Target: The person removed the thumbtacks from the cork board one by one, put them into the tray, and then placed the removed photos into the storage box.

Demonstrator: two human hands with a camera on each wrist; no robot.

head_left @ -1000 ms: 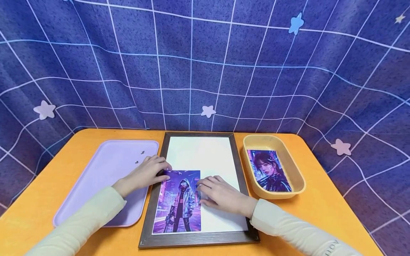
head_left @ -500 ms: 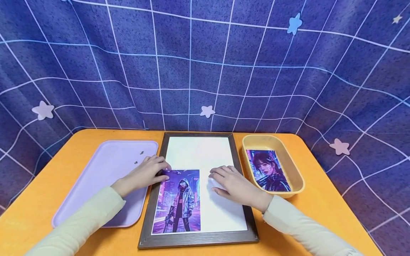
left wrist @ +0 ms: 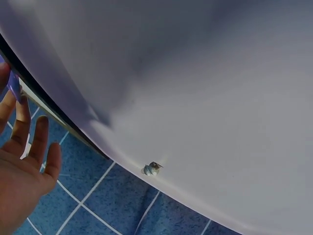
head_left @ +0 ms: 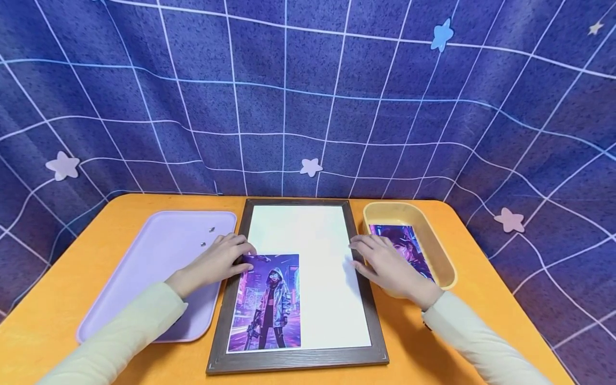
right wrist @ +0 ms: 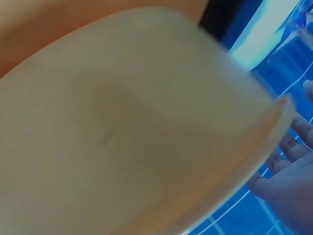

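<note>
A dark-framed white board (head_left: 332, 299) lies mid-table. On its lower left part is an upright picture card (head_left: 271, 310) showing a hooded figure in purple neon. My left hand (head_left: 223, 259) is at the card's upper left corner, pinching it between thumb and index finger; in the left wrist view the other fingers extend freely. My right hand (head_left: 385, 262), holding nothing, is over the board's right edge with loosely bent fingers. It partly covers a second picture card (head_left: 392, 233), a portrait, in the yellow bin (head_left: 441, 256). The bin's wall fills most of the right wrist view.
Left of the board lies a lilac tray (head_left: 149, 267) with two small shiny metal pieces (head_left: 212, 229) near its far right side. Everything stands on an orange table (head_left: 62, 289). A blue grid-patterned curtain (head_left: 269, 117) hangs behind and around.
My right hand has left the hooded-figure card's right edge and moved rightward across the board to the yellow bin. My left hand stays at the card's corner, and the card lies as before.
</note>
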